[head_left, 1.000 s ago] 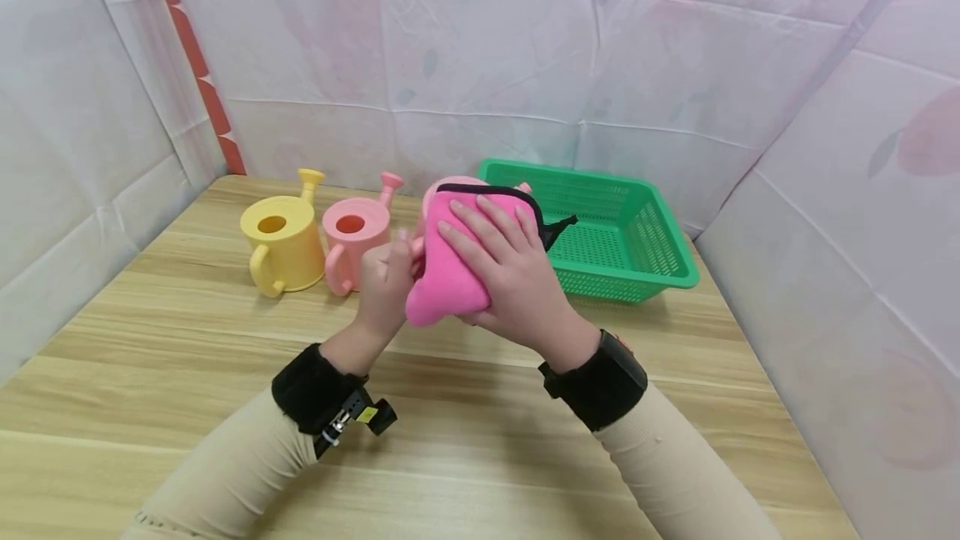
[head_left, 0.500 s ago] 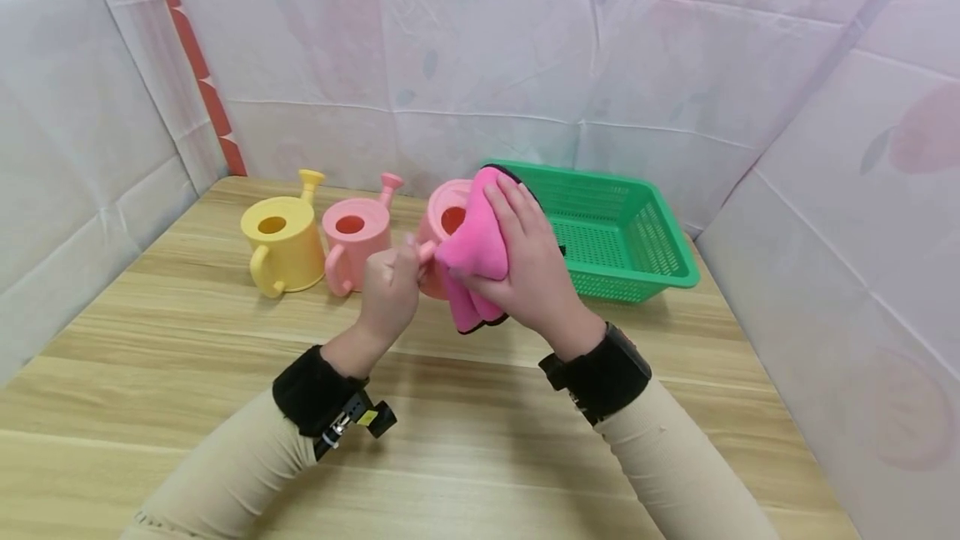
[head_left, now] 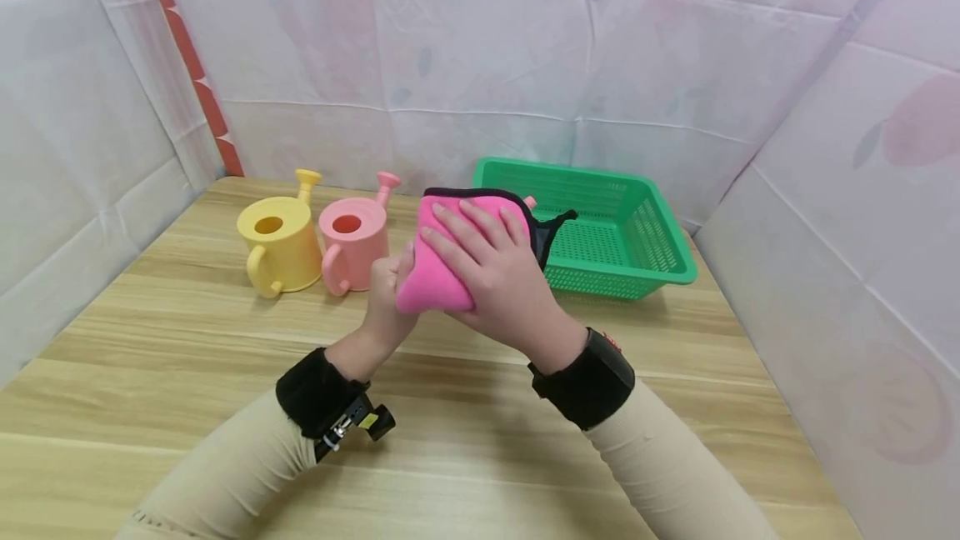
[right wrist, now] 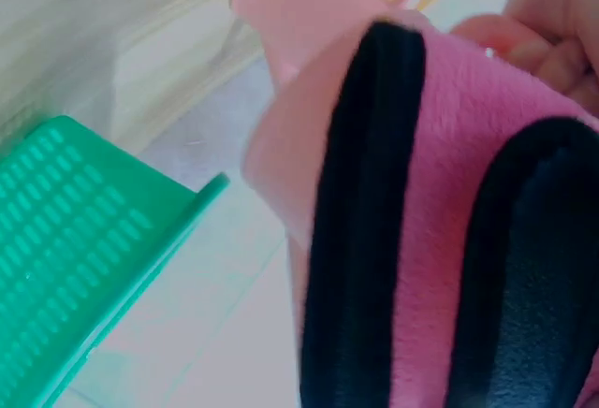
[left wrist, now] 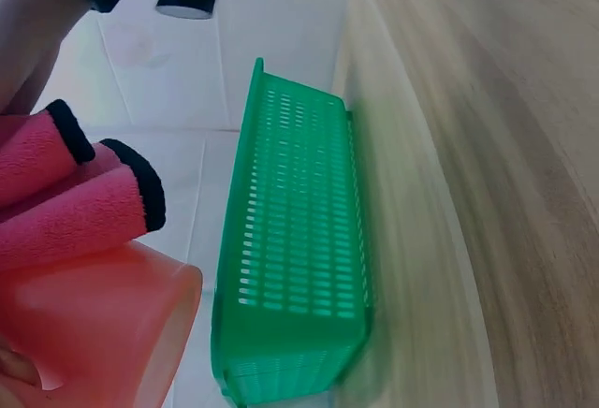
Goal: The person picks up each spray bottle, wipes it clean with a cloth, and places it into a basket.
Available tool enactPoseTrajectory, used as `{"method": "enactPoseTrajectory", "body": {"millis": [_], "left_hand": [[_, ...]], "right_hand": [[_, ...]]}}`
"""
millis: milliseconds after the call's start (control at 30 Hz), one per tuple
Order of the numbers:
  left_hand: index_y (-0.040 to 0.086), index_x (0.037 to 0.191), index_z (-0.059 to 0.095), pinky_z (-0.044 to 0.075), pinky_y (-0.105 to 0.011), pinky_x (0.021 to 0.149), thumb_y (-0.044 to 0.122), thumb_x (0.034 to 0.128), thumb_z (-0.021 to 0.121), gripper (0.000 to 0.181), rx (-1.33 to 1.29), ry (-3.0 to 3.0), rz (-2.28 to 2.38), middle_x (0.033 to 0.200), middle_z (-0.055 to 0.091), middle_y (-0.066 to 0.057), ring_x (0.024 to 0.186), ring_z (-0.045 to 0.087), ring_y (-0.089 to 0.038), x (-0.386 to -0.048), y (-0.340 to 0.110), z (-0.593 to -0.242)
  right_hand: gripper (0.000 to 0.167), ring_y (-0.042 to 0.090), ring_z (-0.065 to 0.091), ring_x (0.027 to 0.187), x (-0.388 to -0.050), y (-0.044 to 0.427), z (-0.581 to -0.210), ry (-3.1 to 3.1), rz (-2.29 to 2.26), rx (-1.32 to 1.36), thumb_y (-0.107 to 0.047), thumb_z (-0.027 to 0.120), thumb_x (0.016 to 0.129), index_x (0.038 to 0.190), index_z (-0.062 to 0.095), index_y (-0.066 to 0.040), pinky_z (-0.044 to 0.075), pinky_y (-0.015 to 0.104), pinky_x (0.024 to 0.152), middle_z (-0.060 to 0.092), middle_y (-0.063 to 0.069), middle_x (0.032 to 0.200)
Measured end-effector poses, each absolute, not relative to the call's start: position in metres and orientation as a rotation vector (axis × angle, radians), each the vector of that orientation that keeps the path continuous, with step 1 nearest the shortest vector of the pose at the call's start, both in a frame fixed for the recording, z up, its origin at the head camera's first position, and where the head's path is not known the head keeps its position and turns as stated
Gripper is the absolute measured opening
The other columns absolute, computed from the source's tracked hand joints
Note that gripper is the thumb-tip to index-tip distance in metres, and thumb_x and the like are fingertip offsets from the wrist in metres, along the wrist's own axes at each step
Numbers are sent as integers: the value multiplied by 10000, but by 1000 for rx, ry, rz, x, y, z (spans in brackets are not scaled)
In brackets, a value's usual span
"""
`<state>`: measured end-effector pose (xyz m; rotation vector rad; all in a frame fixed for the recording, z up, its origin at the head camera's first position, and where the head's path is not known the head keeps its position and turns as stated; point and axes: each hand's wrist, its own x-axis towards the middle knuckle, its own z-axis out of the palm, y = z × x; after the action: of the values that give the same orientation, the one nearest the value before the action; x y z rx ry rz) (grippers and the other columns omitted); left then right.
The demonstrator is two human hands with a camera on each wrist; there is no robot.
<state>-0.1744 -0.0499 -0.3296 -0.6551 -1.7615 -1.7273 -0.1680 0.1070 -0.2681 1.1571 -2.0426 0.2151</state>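
Note:
Under a pink cloth [head_left: 438, 269] with a black border, a pink watering can [left wrist: 103, 310] is held tilted above the table; in the head view little shows but a bit of its spout [head_left: 530, 202]. My left hand [head_left: 388, 298] grips the can at its handle side, the fingers partly covered by the cloth. My right hand [head_left: 497, 277] holds the cloth against the can, its fingers laid across the top and its thumb hidden. In the right wrist view the folded cloth [right wrist: 430, 202] wraps over the can's pale pink side [right wrist: 292, 141].
A yellow watering can [head_left: 288, 248] and a second pink watering can [head_left: 360, 240] stand upright at the back left of the wooden table [head_left: 225, 357]. A green perforated basket [head_left: 660, 232] sits behind and right of my hands. Fabric walls [head_left: 480, 40] close off the back and sides.
My right hand with the cloth swung to the can's right side half a second ago, baring its opening. Now it is back over the top, covering the can. The left hand keeps its grip.

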Motion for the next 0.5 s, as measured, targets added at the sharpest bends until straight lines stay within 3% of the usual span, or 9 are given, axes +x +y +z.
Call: {"method": "enactPoseTrajectory", "body": {"millis": [133,333,500], "left_hand": [[-30,519,482,320,-187,400,179,973,330,523,-595,-1739,-1804,460,438,80,417,401,-36,-173,-51,-326],[-21,512,445,289,-199,445,235,981,328,548,-580,-1727,-1892,476,359,-10,472,341,-96,-172,-50,-320],[25,476,351,278,-208,441,256,971,346,546,-581,-1758,-1859,473,307,-16,477,325,-103,-171,-49,-322]], "right_hand": [[695,301,387,1273,-166,110,-273,-1985,213,1182,-428,786,696,1271,564,-106,240,519,1033,508,104,1331],[754,310,364,1292,-171,122,-280,-1992,298,1126,-434,778,692,1301,506,-84,214,537,1050,481,136,1345],[736,314,330,1317,-180,128,-280,-2035,625,1070,-361,704,736,1327,461,4,207,485,1075,440,176,1376]]}}
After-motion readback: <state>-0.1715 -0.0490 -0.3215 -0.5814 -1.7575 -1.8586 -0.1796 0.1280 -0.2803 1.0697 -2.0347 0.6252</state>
